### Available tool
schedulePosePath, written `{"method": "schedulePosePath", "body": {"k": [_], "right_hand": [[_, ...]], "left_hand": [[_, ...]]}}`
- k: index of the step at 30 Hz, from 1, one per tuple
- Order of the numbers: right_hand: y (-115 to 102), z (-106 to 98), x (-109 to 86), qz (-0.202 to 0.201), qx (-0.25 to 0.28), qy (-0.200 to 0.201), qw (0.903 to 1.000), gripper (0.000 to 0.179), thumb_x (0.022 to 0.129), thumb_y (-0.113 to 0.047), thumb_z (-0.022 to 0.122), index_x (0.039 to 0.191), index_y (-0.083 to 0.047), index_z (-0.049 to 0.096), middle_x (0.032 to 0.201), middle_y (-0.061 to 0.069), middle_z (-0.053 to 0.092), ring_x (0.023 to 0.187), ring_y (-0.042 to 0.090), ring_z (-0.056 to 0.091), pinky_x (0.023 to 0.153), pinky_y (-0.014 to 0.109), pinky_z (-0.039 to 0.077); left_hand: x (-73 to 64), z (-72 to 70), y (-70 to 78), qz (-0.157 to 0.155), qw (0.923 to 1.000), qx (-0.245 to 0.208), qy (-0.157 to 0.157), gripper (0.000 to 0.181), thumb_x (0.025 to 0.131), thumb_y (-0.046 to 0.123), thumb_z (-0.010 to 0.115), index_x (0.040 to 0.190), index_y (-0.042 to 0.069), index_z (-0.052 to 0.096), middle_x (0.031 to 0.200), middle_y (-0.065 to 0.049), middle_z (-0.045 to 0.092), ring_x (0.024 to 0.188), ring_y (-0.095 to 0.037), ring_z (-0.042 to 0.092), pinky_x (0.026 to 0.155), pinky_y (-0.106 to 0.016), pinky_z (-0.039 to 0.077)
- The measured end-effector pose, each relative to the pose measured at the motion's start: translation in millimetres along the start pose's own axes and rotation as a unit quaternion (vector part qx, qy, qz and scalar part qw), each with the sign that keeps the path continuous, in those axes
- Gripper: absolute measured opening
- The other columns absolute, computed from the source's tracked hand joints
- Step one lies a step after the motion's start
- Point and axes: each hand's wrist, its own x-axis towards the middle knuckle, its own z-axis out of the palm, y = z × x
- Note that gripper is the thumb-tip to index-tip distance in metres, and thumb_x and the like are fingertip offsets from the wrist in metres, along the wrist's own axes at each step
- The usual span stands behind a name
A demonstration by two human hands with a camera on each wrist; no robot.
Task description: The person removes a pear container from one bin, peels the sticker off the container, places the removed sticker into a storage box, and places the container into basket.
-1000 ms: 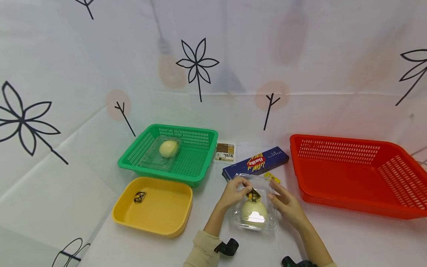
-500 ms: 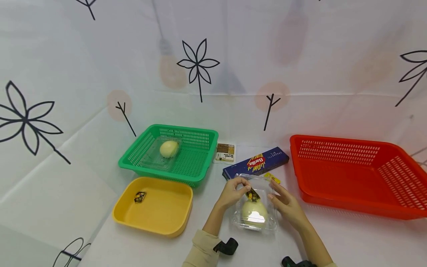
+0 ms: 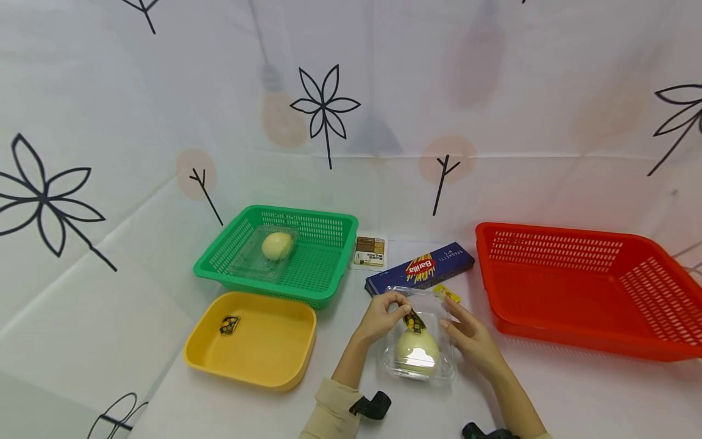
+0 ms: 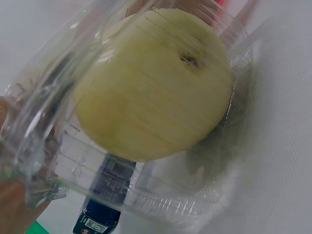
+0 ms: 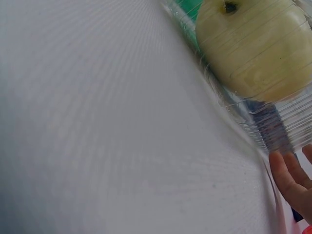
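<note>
A clear plastic clamshell box with a round, pale yellow-green fruit inside lies on the white table. The fruit fills much of the left wrist view, seen through the lid. A black-and-gold sticker is at the lid above the fruit; my left hand pinches its upper left corner between thumb and finger. My right hand touches the box's right side with extended fingers. In the right wrist view, fingertips meet the ribbed edge of the box.
A green basket holds another boxed fruit. A yellow tray contains a similar black-and-gold sticker. Behind the box lie a blue spaghetti carton, a printed card and something small and yellow. A red basket stands right.
The pinched sticker has tilted and its corner has moved slightly to the upper left with my left fingers. The right hand and the box have hardly moved.
</note>
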Motion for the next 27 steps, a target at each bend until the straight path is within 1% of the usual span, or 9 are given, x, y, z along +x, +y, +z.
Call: {"method": "schedulePosePath", "body": {"k": [1,3,8,10,15,18,21,24,27], "right_hand": [[-0.2,0.1,-0.3,0.002,0.0,0.0,1.0,0.058,0.094,-0.01,0.053,0.146,0.0,0.028,0.146,0.03,0.029,0.123,0.048,0.04,0.081,0.022,0.049],[-0.6,0.2,-0.7,0.005,-0.003,0.001,1.0,0.059,0.094,-0.011,0.054,0.146,0.0,0.028,0.146,0.03,0.029,0.124,0.05,0.039,0.08,0.021,0.049],[-1.5,0.0,-1.1,0.011,-0.008,0.004,0.9999,0.059,0.094,-0.012,0.054,0.146,-0.002,0.028,0.146,0.029,0.03,0.125,0.05,0.039,0.08,0.022,0.048],[-2.1,0.1,-1.2,0.013,-0.009,0.005,0.9999,0.059,0.094,-0.013,0.054,0.146,-0.002,0.029,0.146,0.029,0.03,0.125,0.05,0.039,0.08,0.022,0.049],[-2.6,0.3,-1.2,0.014,-0.014,0.007,0.9998,0.059,0.095,-0.014,0.054,0.146,-0.003,0.029,0.146,0.028,0.031,0.124,0.05,0.04,0.08,0.024,0.049],[-2.4,0.3,-1.1,0.014,-0.017,0.008,0.9997,0.059,0.095,-0.015,0.054,0.146,-0.004,0.029,0.146,0.028,0.031,0.123,0.049,0.042,0.082,0.027,0.05],[-2.5,0.6,-1.4,0.013,-0.016,0.008,0.9998,0.058,0.095,-0.014,0.054,0.146,-0.003,0.029,0.146,0.028,0.031,0.122,0.048,0.043,0.082,0.028,0.05],[-2.6,0.8,-1.8,0.012,-0.014,0.008,0.9998,0.058,0.095,-0.014,0.054,0.146,-0.003,0.029,0.146,0.028,0.031,0.121,0.047,0.043,0.082,0.028,0.05],[-3.2,0.9,-2.1,0.012,-0.014,0.008,0.9998,0.058,0.095,-0.014,0.054,0.147,-0.003,0.029,0.146,0.028,0.031,0.121,0.047,0.043,0.083,0.029,0.051]], "left_hand": [[0.4,-0.2,-1.3,0.0,1.0,0.0,0.0,0.01,0.088,-0.006,0.055,0.087,-0.016,0.057,0.09,-0.031,0.059,0.091,-0.018,0.055,0.095,-0.039,0.04],[2.4,-0.6,-10.0,-0.003,1.0,-0.002,-0.001,0.009,0.087,-0.007,0.056,0.087,-0.015,0.057,0.091,-0.031,0.059,0.093,-0.02,0.055,0.096,-0.04,0.039],[8.0,-0.8,-31.7,-0.011,0.9997,-0.021,0.0,0.009,0.088,-0.006,0.056,0.089,-0.015,0.057,0.093,-0.031,0.059,0.096,-0.021,0.055,0.098,-0.041,0.037],[8.5,-1.1,-33.6,-0.013,0.9994,-0.033,0.003,0.009,0.088,-0.005,0.057,0.088,-0.014,0.058,0.093,-0.03,0.059,0.096,-0.02,0.055,0.098,-0.04,0.037],[8.1,-1.9,-33.7,-0.016,0.9988,-0.045,0.009,0.008,0.088,-0.004,0.057,0.088,-0.012,0.058,0.092,-0.029,0.059,0.093,-0.015,0.054,0.095,-0.038,0.04],[8.2,-2.7,-34.1,-0.015,0.9989,-0.044,0.007,0.01,0.088,-0.005,0.057,0.089,-0.015,0.057,0.091,-0.03,0.058,0.089,-0.01,0.053,0.093,-0.038,0.041],[8.9,-3.9,-33.6,-0.023,0.9988,-0.043,-0.001,0.012,0.088,-0.006,0.056,0.091,-0.018,0.056,0.09,-0.029,0.057,0.085,-0.004,0.05,0.091,-0.036,0.041],[5.6,-5.2,-20.9,-0.026,0.9987,-0.044,-0.008,0.013,0.089,-0.007,0.054,0.092,-0.02,0.054,0.09,-0.03,0.056,0.085,-0.003,0.049,0.089,-0.03,0.042],[1.9,-6.0,-7.6,-0.03,0.9986,-0.043,-0.009,0.014,0.089,-0.007,0.053,0.092,-0.02,0.054,0.092,-0.032,0.055,0.085,-0.003,0.05,0.085,-0.023,0.042]]}}
